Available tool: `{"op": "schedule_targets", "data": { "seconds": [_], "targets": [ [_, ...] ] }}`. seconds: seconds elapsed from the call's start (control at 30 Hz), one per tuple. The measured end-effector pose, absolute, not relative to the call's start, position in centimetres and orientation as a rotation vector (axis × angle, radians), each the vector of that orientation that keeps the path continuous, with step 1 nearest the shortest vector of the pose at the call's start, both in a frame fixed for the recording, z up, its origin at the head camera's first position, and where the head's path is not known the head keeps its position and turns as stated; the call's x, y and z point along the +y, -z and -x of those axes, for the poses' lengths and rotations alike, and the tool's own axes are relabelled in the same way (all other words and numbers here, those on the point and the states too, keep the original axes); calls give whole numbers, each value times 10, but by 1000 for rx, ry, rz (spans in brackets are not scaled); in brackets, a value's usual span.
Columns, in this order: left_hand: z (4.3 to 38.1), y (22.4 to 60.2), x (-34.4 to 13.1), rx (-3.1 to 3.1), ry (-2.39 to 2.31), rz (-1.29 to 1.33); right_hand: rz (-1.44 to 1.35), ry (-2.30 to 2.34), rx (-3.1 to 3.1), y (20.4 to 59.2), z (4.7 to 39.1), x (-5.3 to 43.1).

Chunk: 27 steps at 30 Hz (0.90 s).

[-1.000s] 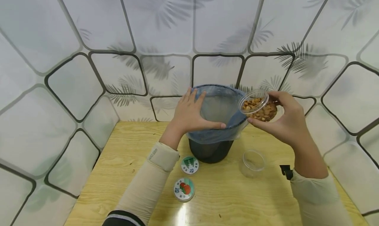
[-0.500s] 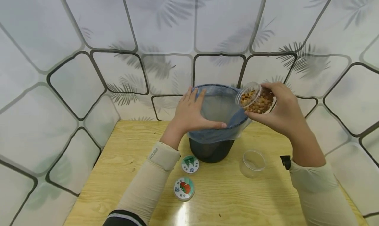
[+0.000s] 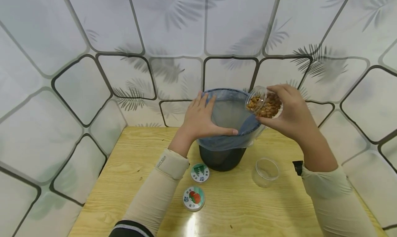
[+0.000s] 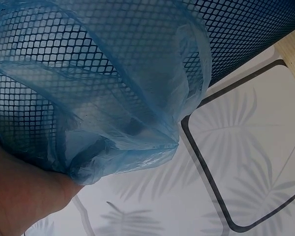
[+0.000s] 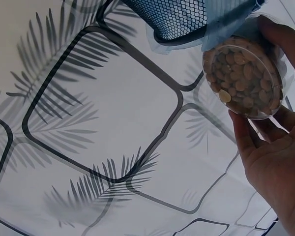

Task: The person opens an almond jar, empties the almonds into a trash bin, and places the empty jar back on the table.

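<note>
A dark mesh trash bin (image 3: 221, 158) lined with a blue plastic bag (image 3: 227, 142) stands near the wall. My left hand (image 3: 201, 121) rests on the bin's left rim, fingers spread and fairly straight, its thumb along the front rim. The left wrist view shows that hand (image 4: 27, 189) against the bunched bag (image 4: 137, 108). With thumb and fingers my right hand (image 3: 291, 109) grips a clear plastic jar (image 3: 256, 92), lidless and tilted, its mouth at the bin's right rim. Brown nuts (image 3: 270, 107) fill much of it. Through the jar's base, nuts (image 5: 243, 78) show in the right wrist view.
An open clear plastic jar (image 3: 266, 169) stands on the wooden table (image 3: 149, 150) right of the bin. A lid with a green picture (image 3: 200, 173) and a round container topped with a tomato picture (image 3: 193, 198) lie in front. Patterned wall panels (image 3: 229, 71) enclose the table.
My right hand has moved the jar of nuts left and slightly up, bringing its mouth to the bin's right rim and tipping it further. The left hand has stayed on the rim.
</note>
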<state>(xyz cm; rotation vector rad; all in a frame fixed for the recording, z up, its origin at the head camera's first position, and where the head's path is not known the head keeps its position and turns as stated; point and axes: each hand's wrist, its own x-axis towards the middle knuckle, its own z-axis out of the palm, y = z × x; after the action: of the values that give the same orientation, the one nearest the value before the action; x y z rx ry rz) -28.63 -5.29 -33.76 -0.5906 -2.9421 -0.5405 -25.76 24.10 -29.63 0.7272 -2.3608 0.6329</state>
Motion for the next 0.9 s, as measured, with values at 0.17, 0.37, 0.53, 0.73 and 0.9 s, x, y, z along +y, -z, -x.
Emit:
{"op": "schedule_targets", "data": {
  "seconds": [0.17, 0.37, 0.53, 0.73, 0.9],
  "targets": [
    [287, 338, -53, -2942, 544, 594, -730, -607, -2367, 295, 257, 240],
    [286, 338, -54, -2936, 560, 598, -734, -581, -2375, 295, 258, 238],
    [286, 339, -54, -2936, 557, 599, -739, -562, -2369, 294, 258, 238],
    [286, 338, -54, -2933, 551, 601, -758, -523, -2346, 294, 259, 238],
    [286, 338, -53, -2935, 553, 601, -775, -500, -2339, 296, 261, 237]
  ]
}}
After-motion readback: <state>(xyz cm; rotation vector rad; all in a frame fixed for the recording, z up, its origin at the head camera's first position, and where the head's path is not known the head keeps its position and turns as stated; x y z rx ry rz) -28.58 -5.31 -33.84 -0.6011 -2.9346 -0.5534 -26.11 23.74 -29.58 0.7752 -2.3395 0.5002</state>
